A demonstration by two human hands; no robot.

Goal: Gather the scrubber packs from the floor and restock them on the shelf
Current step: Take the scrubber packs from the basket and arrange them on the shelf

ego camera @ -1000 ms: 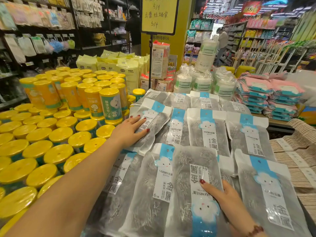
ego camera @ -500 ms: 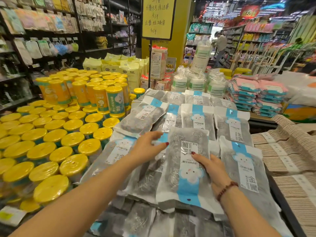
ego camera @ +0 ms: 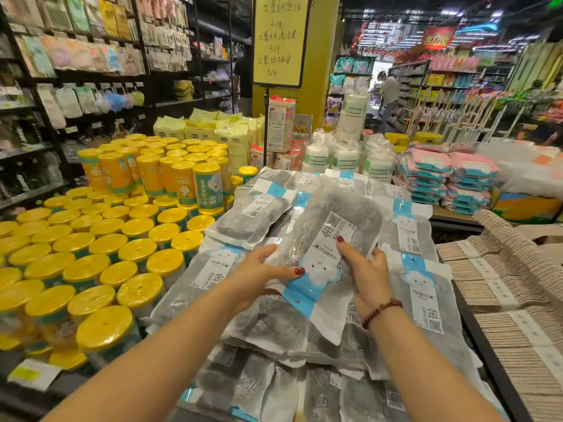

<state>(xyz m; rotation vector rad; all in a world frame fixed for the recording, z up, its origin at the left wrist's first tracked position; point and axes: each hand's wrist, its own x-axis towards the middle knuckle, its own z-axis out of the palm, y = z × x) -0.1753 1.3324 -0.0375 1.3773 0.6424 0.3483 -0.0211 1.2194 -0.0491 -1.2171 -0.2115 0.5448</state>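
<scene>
Left hand (ego camera: 259, 277) and right hand (ego camera: 367, 269): each grip clamped on opposite edges of one scrubber pack (ego camera: 320, 233), label inverted, over the stacked scrubber packs (ego camera: 411, 229) beside yellow-lidded canisters (ego camera: 91, 269).

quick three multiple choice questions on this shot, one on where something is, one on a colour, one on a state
1. Where do the yellow-lidded canisters stand relative to the pile of scrubber packs?
A) to its right B) on top of it C) to its left

2. What colour is the band on the held scrubber pack?
A) green B) blue C) orange

3. How is the held scrubber pack handled?
A) gripped by the left hand and the right hand B) gripped by the left hand alone C) lying untouched

Answers: C, the canisters fill the display left of the pile; B, a blue band crosses its near end; A, both hands grip its edges.
</scene>
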